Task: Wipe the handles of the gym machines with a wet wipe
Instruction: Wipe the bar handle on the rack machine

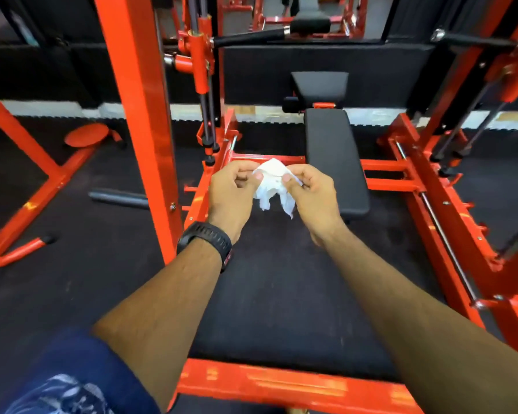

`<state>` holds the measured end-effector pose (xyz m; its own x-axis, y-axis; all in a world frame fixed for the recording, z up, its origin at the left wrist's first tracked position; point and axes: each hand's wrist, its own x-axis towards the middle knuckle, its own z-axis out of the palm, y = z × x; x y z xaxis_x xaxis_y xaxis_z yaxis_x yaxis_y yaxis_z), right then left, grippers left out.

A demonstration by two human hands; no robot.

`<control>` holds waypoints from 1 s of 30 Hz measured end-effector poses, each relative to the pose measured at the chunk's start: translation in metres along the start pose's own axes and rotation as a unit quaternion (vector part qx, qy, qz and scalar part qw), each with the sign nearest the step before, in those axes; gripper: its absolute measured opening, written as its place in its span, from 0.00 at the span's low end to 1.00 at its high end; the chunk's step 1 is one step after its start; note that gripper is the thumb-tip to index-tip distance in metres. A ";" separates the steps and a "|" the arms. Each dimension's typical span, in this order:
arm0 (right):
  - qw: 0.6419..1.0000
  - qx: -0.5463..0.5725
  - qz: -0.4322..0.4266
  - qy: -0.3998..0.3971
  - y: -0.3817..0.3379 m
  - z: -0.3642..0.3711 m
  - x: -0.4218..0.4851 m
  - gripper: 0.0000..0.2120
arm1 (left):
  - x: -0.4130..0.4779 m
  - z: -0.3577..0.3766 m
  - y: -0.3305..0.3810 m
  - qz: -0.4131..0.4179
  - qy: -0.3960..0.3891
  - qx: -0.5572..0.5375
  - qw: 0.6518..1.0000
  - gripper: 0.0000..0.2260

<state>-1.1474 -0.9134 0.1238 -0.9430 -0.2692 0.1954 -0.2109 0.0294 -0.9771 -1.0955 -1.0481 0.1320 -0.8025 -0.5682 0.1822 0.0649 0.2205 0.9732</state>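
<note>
A crumpled white wet wipe (270,186) hangs between both hands in the middle of the view. My left hand (232,194), with a black watch on its wrist, pinches the wipe's left edge. My right hand (313,194) pinches its right edge. Above and behind them, a black handle bar (248,38) sticks out rightward from an orange carriage on the machine's left guide rods. A second black handle (473,40) sits on the right side of the frame. Neither hand touches a handle.
An orange upright post (138,115) stands just left of my hands. A black padded bench (334,156) lies inside the orange frame, with a low orange crossbar (281,386) near my body. A loose dark bar (118,198) lies on the black rubber floor at left.
</note>
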 end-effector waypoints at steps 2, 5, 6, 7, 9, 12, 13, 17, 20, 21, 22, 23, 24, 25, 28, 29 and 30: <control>0.999 0.015 0.013 -0.027 0.013 -0.006 0.045 0.05 | 0.038 0.023 -0.008 0.002 0.000 0.003 1.000 0.09; 0.997 0.027 0.013 -0.070 0.030 -0.008 0.101 0.10 | 0.089 0.049 -0.017 0.012 0.004 0.010 1.000 0.09; 0.997 0.024 0.010 -0.071 0.036 -0.008 0.121 0.10 | 0.108 0.057 -0.021 0.014 0.005 0.012 1.000 0.08; 0.998 0.020 0.009 -0.065 0.040 -0.007 0.138 0.08 | 0.124 0.064 -0.024 0.016 0.005 0.014 1.000 0.07; 0.999 0.016 0.013 -0.050 0.049 -0.006 0.173 0.04 | 0.156 0.076 -0.031 0.016 0.008 0.022 1.000 0.05; 0.999 0.007 0.011 -0.045 0.057 -0.001 0.220 0.02 | 0.204 0.088 -0.040 0.026 0.015 0.035 0.999 0.03; 0.999 0.005 0.005 -0.045 0.061 0.003 0.239 0.02 | 0.224 0.093 -0.043 0.034 0.021 0.037 0.999 0.03; 0.999 0.014 -0.017 -0.038 0.079 0.023 0.325 0.07 | 0.313 0.110 -0.052 0.052 0.036 0.052 0.997 0.03; 0.997 0.056 -0.039 -0.038 0.091 0.049 0.400 0.14 | 0.390 0.119 -0.060 0.062 0.059 0.076 0.993 0.03; 0.996 0.061 -0.047 -0.033 0.093 0.056 0.419 0.14 | 0.410 0.121 -0.062 0.068 0.069 0.080 0.992 0.03; 0.996 0.062 -0.052 -0.030 0.096 0.066 0.442 0.13 | 0.429 0.120 -0.065 0.073 0.077 0.082 0.991 0.03; 0.996 0.057 -0.058 -0.033 0.097 0.077 0.466 0.12 | 0.450 0.119 -0.067 0.080 0.085 0.088 0.989 0.04; 0.996 0.052 -0.067 -0.035 0.099 0.085 0.486 0.10 | 0.467 0.118 -0.069 0.086 0.085 0.094 0.988 0.05; 0.995 0.044 -0.079 -0.034 0.098 0.091 0.501 0.10 | 0.480 0.116 -0.069 0.095 0.085 0.101 0.987 0.05; 0.991 0.022 -0.130 -0.026 0.088 0.109 0.540 0.09 | 0.520 0.105 -0.065 0.129 0.117 0.125 0.977 0.05; 0.986 -0.004 -0.165 -0.018 0.083 0.113 0.548 0.08 | 0.530 0.100 -0.064 0.144 0.138 0.140 0.970 0.05; 0.978 -0.038 -0.205 -0.010 0.079 0.117 0.554 0.06 | 0.540 0.096 -0.063 0.164 0.162 0.165 0.959 0.05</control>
<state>-1.6560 -1.1731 0.1454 -0.7705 -0.2928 0.5662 -0.5886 -0.0140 -0.8083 -1.5894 -1.2926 0.1561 -0.5413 -0.6294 0.5576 0.0481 0.6388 0.7678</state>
